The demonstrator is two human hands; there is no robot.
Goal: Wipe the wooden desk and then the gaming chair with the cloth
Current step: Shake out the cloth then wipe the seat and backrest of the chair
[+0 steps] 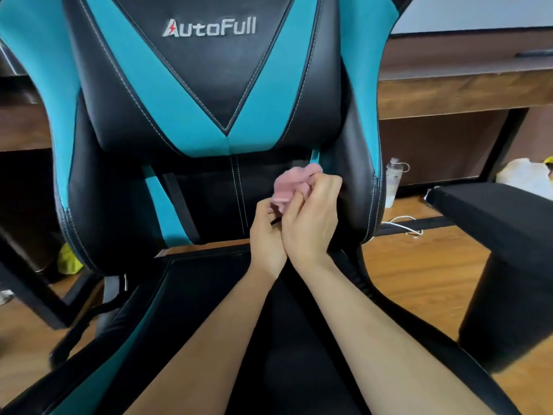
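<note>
The black and teal gaming chair (191, 109) fills the view, its backrest facing me. A bunched pink cloth (288, 184) is held against the lower backrest, right of the centre seam. My right hand (311, 217) grips the cloth with curled fingers. My left hand (266, 235) sits pressed against the right one, its fingers curled at the cloth's lower edge. The wooden desk (460, 91) runs behind the chair at the right and left.
The chair's black right armrest (496, 217) juts out at the right. A plastic bottle (393, 181), a white cable (402, 224) and a white bag (523, 175) lie on the wooden floor under the desk. A yellow-green item (68, 260) lies at the lower left.
</note>
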